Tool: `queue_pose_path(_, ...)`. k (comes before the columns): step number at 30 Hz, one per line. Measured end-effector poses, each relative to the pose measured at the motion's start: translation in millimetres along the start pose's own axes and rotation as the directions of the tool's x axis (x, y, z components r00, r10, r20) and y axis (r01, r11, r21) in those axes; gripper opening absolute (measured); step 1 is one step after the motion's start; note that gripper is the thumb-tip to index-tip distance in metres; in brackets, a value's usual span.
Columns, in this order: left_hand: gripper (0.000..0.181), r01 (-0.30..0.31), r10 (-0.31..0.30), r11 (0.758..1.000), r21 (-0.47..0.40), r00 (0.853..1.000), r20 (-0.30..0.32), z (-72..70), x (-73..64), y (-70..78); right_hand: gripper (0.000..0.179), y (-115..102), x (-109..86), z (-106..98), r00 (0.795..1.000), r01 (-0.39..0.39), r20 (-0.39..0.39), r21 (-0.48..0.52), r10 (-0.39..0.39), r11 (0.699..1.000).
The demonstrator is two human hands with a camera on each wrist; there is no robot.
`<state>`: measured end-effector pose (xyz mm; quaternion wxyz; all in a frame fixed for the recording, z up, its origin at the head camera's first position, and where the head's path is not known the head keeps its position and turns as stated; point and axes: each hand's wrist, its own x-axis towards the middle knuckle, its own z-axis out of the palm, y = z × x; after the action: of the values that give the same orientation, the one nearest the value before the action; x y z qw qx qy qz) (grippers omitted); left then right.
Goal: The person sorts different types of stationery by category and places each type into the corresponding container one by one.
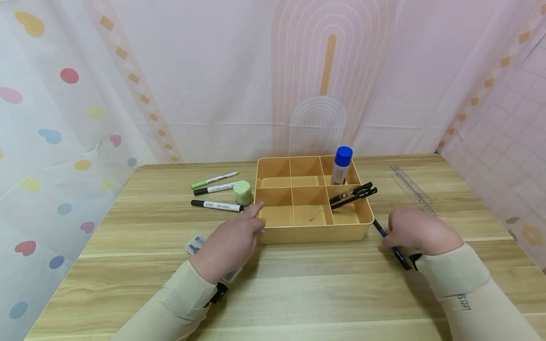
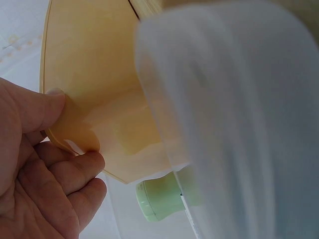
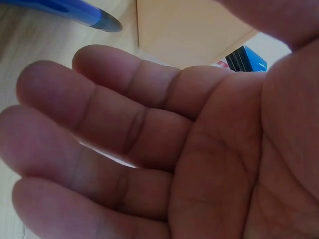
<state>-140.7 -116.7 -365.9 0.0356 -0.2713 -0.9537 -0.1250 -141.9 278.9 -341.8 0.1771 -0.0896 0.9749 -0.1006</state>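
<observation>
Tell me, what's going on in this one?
A person's left hand holds the yellow organizer by its front left corner, while the right hand is over a blue pen on the table, with no grip on it visible. A blue-capped tube stands in the back right compartment, and dark pens lean in the front right one. Three markers and a light green object are to the left; a clear ruler lies right.

pale printed cloth [image 1: 204,71], coloured spots [image 1: 69,76] at left; wood-grain table [image 1: 298,293]

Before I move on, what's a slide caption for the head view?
Left hand at the yellow divided box, right hand by a blue pen on the table.
</observation>
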Motion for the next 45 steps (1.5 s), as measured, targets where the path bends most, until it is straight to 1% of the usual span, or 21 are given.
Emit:
queue_pose_path(8,0.018,-0.005,0.005,1.0,0.002,1.0,0.001,0.4,0.3,-0.4,0.032,-0.9,1.0,3.6,1.0,0.004,0.007,-0.019,-0.003,1.0)
queue_pose_path(18,0.018,-0.011,0.011,1.0,0.01,1.0,-0.005,0.0,0.8,0.1,0.033,-0.2,3.1,4.2,0.999,-0.013,0.03,-0.037,0.014,0.999)
queue_pose_path(25,0.018,-0.011,0.011,1.0,0.012,1.0,-0.006,-0.2,1.0,0.3,0.028,2.1,3.8,5.9,1.0,-0.01,0.025,-0.012,0.01,1.0)
queue_pose_path(29,0.018,-0.008,0.008,1.0,0.008,1.0,-0.004,-0.6,1.0,0.5,0.026,3.8,5.3,6.8,1.0,0.001,0.017,-0.025,0.0,1.0)
queue_pose_path(39,0.017,-0.013,0.013,1.0,0.007,1.0,-0.01,-0.6,0.1,0.4,0.024,3.6,5.0,8.5,1.0,-0.002,0.027,-0.007,0.002,1.0)
queue_pose_path(45,0.017,-0.012,0.012,1.0,0.009,1.0,-0.007,-0.9,0.2,0.4,0.022,3.3,4.8,9.5,0.999,-0.025,0.043,0.028,0.023,0.999)
